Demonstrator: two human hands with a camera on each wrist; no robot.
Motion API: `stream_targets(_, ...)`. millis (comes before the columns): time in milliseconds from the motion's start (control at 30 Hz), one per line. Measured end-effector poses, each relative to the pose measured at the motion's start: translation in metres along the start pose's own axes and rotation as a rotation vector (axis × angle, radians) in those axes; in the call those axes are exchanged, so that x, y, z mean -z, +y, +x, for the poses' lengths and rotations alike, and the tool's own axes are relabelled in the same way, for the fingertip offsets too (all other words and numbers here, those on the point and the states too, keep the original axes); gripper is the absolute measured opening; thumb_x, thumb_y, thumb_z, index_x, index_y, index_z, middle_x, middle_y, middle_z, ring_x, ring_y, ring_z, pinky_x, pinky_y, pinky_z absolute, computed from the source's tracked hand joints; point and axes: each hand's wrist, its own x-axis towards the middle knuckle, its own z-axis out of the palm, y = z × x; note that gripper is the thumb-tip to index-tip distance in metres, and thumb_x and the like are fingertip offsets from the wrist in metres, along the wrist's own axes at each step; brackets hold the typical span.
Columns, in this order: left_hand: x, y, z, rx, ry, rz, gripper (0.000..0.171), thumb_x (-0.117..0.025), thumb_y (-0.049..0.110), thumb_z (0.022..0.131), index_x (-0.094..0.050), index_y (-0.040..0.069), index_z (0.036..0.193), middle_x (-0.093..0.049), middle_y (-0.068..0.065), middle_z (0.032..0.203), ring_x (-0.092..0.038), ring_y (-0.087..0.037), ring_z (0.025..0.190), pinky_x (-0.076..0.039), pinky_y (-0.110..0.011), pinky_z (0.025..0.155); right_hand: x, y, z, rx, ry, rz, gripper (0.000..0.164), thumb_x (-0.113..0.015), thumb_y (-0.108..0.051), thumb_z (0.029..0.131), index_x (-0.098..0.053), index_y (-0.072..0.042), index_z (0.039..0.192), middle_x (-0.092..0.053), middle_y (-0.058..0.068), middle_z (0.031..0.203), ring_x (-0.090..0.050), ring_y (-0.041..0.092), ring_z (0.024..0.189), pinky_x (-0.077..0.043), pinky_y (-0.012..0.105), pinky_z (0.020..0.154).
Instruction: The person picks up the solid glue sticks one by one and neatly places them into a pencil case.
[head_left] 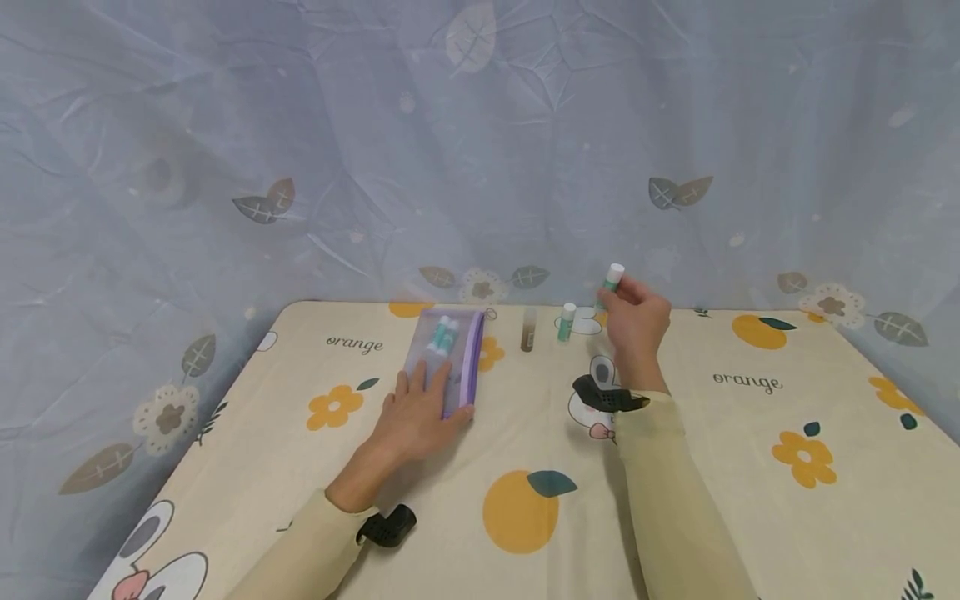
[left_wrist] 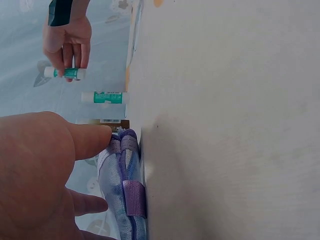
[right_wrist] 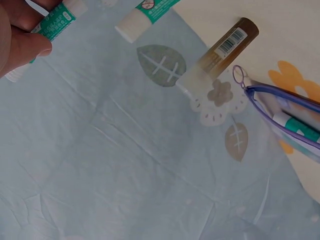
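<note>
My left hand (head_left: 418,423) rests with spread fingers on a translucent mesh pouch (head_left: 427,332) with a purple zipper edge. Inside the pouch lie green-and-white glue sticks (head_left: 444,335). In the right wrist view the zipper edges (right_wrist: 280,95) stand apart. My right hand (head_left: 637,321) pinches another glue stick (head_left: 614,275) between thumb and fingers, raised above the table's far edge. Below and left of it, one more glue stick (head_left: 566,323) stands upright. Between that and the pouch stands a brown tube with a clear cap (head_left: 528,333), a barcode on its side.
The table carries a cream cloth (head_left: 570,533) printed with oranges and flowers. A grey-blue curtain (head_left: 480,167) hangs right behind the table's far edge. A small ring pull (head_left: 491,314) sticks out from the pouch's far corner.
</note>
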Motion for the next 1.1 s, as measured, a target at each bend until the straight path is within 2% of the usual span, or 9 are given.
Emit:
stream_targets(700, 0.0, 0.0, 0.0, 0.004, -0.004, 0.003, 0.081, -0.059, 0.046, 0.105, -0.027, 0.009, 0.169, -0.015, -0.033, 0.174, -0.011, -0.06, 0.16, -0.019, -0.075, 0.124, 0.001, -0.007, -0.004, 0.016, 0.0, 0.033, 0.041, -0.071, -0.018, 0.102, -0.068, -0.014, 0.143, -0.069, 0.009, 0.144, -0.063, 0.02, 0.133, -0.05, 0.035, 0.114)
stream_targets(1100, -0.001, -0.001, 0.0, 0.002, -0.002, 0.009, 0.081, -0.059, 0.047, 0.104, -0.027, 0.009, 0.169, -0.015, -0.033, 0.174, -0.012, -0.061, 0.159, -0.019, -0.075, 0.124, -0.003, -0.012, -0.008, 0.026, -0.041, 0.021, 0.042, -0.072, -0.017, 0.101, -0.068, -0.013, 0.143, -0.069, 0.009, 0.143, -0.061, 0.02, 0.133, -0.051, 0.034, 0.112)
